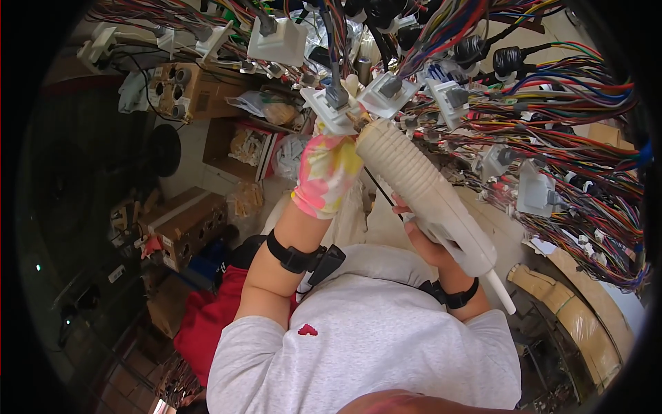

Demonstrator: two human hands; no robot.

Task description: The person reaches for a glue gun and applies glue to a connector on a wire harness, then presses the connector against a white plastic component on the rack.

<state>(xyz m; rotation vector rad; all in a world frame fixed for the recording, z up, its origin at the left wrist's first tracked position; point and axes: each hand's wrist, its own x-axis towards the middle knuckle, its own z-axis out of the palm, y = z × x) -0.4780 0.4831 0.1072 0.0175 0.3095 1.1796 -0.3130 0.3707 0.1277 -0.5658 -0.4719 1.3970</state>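
Note:
My right hand (422, 241) is wrapped round the grip of a large off-white hot glue gun (431, 190), partly hidden behind its body. A white glue stick (501, 293) juts from the gun's back end. The nozzle end points up and left, close to my left hand (327, 176), which wears a pink, yellow and white glove. Its closed fingers are at a white plastic holder (327, 114) with a grey connector (336, 95). The holder and glue gun cover the fingertips, so what they grip cannot be made out. Another white holder (387, 96) with a grey connector stands just right.
Bundles of coloured wires (552, 103) with more white holders (277, 43) spread across the top and right. Cardboard boxes (200, 90) and plastic bags stand at the left. A curved cardboard piece (572, 317) lies at the lower right. A black cord hangs near the glue gun.

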